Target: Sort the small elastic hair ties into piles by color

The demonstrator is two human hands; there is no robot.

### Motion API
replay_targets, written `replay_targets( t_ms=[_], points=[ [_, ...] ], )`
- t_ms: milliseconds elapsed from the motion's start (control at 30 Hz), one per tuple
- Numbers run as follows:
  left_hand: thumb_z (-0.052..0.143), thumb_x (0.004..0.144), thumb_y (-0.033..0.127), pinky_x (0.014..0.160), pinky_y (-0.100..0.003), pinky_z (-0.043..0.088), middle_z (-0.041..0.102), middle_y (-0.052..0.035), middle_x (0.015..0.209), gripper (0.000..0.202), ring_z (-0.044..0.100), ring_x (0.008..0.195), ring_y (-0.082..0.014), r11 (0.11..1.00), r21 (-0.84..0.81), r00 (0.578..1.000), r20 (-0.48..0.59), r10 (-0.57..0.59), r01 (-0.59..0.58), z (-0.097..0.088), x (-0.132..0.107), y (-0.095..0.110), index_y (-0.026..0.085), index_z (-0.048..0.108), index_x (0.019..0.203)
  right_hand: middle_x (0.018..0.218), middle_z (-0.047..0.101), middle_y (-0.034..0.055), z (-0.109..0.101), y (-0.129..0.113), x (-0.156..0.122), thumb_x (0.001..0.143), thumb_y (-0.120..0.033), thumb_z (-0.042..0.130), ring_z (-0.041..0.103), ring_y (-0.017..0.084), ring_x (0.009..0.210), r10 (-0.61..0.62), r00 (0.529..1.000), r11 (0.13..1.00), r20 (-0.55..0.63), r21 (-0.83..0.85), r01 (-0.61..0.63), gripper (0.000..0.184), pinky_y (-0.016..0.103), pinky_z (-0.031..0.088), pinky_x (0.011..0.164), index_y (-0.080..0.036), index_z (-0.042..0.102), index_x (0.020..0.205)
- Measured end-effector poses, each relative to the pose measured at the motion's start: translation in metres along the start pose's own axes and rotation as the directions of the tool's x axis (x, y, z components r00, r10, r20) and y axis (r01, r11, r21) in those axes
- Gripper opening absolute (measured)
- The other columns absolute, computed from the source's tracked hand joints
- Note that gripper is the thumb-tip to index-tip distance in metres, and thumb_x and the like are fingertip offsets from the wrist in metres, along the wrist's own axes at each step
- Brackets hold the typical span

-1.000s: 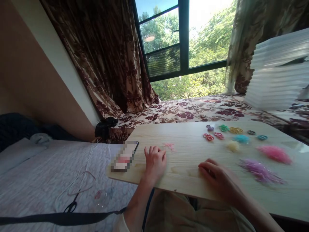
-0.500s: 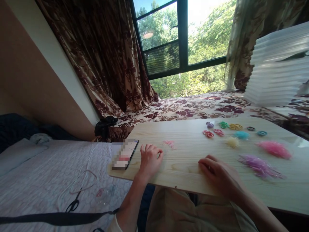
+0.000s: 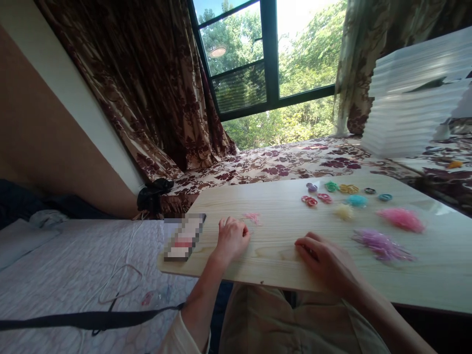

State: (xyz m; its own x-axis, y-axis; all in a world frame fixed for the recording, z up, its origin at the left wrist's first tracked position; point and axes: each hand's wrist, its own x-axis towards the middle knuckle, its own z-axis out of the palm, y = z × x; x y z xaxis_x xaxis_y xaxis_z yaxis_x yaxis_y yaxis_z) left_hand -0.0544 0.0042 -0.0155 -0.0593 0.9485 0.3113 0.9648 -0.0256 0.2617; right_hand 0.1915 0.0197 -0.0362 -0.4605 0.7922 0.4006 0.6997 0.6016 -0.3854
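My left hand [image 3: 233, 239] rests on the pale wooden board [image 3: 273, 206] with its fingers curled in and the thumb against them. Just beyond its fingertips lies a small loose pile of pink bands [image 3: 252, 218]. To its left is a phone [image 3: 184, 238], its screen blurred out. My right hand [image 3: 324, 263] lies on the board near the front edge, fingers bent together over the thumb. Whatever either hand may hold is hidden or too small to make out. Right of it spreads a heap of purple bands [image 3: 383, 245], with a pink heap [image 3: 401, 219] behind.
Farther back sit a cream pile [image 3: 344, 212], a turquoise pile [image 3: 356, 200] and several coloured rings, among them yellow ones [image 3: 348, 189]. A patterned window ledge [image 3: 273, 169] runs behind the board. White foam sheets [image 3: 405, 108] stand at right; a bed [image 3: 73, 265] with cables is at left.
The view has turned slightly right, so everything sits farther left. My left fingers and thumb have drawn closer together. My right hand stays almost in place on the board.
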Motion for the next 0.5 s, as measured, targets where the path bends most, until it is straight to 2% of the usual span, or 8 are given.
replay_targets(
  t_ms=[133, 300, 500],
  points=[
    [0.059, 0.077, 0.012, 0.096, -0.042, 0.04, 0.068, -0.0037, 0.076, 0.017, 0.059, 0.09, -0.0218, 0.996, -0.074, 0.998, -0.03, 0.057, -0.059, 0.008, -0.005, 0.017, 0.021, 0.062, 0.063, 0.084, 0.067, 0.0038, -0.002, -0.002, -0.001, 0.093, -0.033, 0.038, 0.063, 0.015, 0.068, 0.0, 1.0, 1.0, -0.006, -0.001, 0.0, 0.033, 0.027, 0.039, 0.061, -0.023, 0.068, 0.081],
    [0.059, 0.077, 0.009, 0.1, -0.043, 0.04, 0.066, -0.0022, 0.077, 0.016, 0.06, 0.088, -0.0205, 0.976, -0.189, 0.989, -0.111, 0.093, -0.113, 0.02, -0.012, 0.044, 0.021, 0.061, 0.066, 0.084, 0.068, 0.004, -0.002, -0.002, -0.001, 0.092, -0.031, 0.038, 0.062, 0.015, 0.071, -0.006, 1.0, 1.0, -0.006, 0.011, 0.006, 0.033, 0.027, 0.041, 0.063, -0.023, 0.069, 0.085],
    [0.061, 0.076, 0.009, 0.101, -0.043, 0.042, 0.065, -0.0005, 0.074, 0.015, 0.061, 0.084, -0.0186, 0.936, -0.293, 0.974, -0.167, 0.151, -0.195, 0.025, -0.021, 0.061, 0.021, 0.061, 0.066, 0.084, 0.067, 0.0038, -0.001, -0.001, -0.003, 0.092, -0.027, 0.042, 0.062, 0.015, 0.071, -0.016, 1.0, 0.999, -0.009, 0.043, 0.016, 0.029, 0.026, 0.041, 0.064, -0.022, 0.07, 0.086]
  ],
)
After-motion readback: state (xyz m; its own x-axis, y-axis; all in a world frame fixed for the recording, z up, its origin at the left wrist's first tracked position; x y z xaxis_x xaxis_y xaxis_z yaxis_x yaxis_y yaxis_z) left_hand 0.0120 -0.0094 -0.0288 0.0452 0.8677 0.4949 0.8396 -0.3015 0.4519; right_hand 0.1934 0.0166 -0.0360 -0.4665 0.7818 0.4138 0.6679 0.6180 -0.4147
